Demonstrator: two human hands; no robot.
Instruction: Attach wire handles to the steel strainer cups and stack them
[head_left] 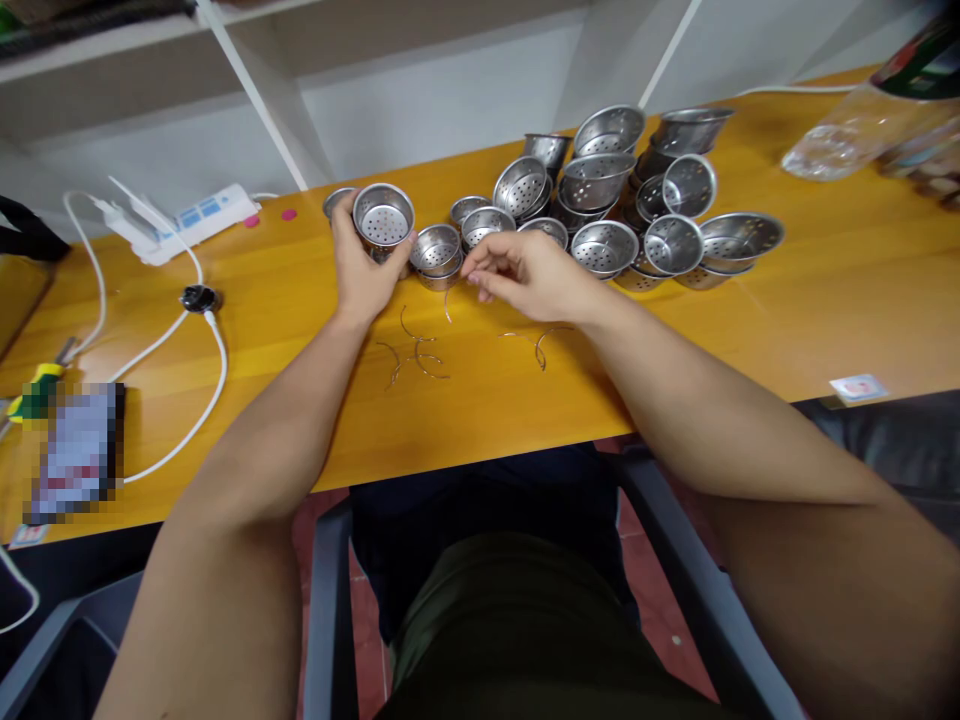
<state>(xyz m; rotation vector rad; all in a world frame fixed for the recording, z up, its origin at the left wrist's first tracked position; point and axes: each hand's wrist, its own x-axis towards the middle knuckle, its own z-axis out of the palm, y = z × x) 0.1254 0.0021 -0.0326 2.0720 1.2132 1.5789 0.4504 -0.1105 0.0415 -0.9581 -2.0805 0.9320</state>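
Observation:
My left hand (365,265) is wrapped round a perforated metal cup (384,217), its mouth facing up toward me. Just right of it stands a small stack of similar cups (436,252) on the table. Beside that stack, my right hand (517,268) pinches a thin curved wire (448,302) that hangs from its fingertips. Several more curved wires (417,352) lie loose on the wood below my left hand. Another little group of wires (541,350) rests under my right wrist.
Many perforated metal cups (600,180) are piled at the back right. A white power strip (196,225) with cables, a blurred phone (77,450) and a yellow-green handled tool (37,392) lie left. A clear plastic bottle (840,135) lies at the far right.

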